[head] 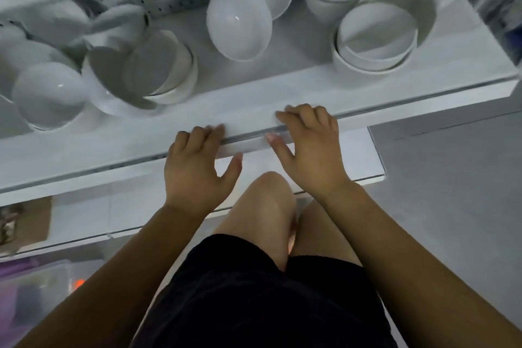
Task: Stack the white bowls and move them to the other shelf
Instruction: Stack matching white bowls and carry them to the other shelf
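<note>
The left hand [197,167] and the right hand [308,147] are laid side by side on the front edge of the shelf [248,99]. The fingers are bent over the lip and the thumbs spread below it; nothing is held in either.

Just behind that edge, past the right hand, a nested stack [375,39] of straight-walled white bowls is seen. Straight behind the hands a single round bowl [238,22] is set apart, with more bowls further back from the edge. Toward the left end of the edge, tilted bowls [158,70] are leaned into one another beside another round bowl [49,93]. Below the edge a lower shelf [353,155] juts out.

The bowls are judged to be glazed ceramic: stiff, smooth, likely slippery, easily chipped, and heavy once stacked. A loose bowl is best taken at the rim, thumb inside and fingers outside. A finished stack is better lifted from under its base, with its wall steadied by the other hand.
</note>
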Demonstrator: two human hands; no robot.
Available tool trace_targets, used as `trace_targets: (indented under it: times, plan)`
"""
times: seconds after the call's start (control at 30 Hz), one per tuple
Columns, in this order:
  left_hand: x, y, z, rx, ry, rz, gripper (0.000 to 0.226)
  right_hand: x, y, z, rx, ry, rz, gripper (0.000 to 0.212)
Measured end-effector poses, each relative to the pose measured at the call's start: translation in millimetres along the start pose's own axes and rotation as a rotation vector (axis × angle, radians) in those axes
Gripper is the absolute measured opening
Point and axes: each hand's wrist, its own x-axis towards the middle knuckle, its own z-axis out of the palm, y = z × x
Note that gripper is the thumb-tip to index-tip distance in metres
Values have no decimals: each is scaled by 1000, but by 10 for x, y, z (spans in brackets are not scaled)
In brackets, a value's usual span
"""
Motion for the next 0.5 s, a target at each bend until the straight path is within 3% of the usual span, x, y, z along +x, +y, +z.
trace_targets:
  times: [0.23, 0.5]
  plan:
    - [-52, -176, 352, -81, 290, 99, 46, -64, -75, 413, 64, 306, 83, 38]
    - [83, -197, 221, -225, 295, 76, 46, -64, -197, 428, 81, 345, 161, 33]
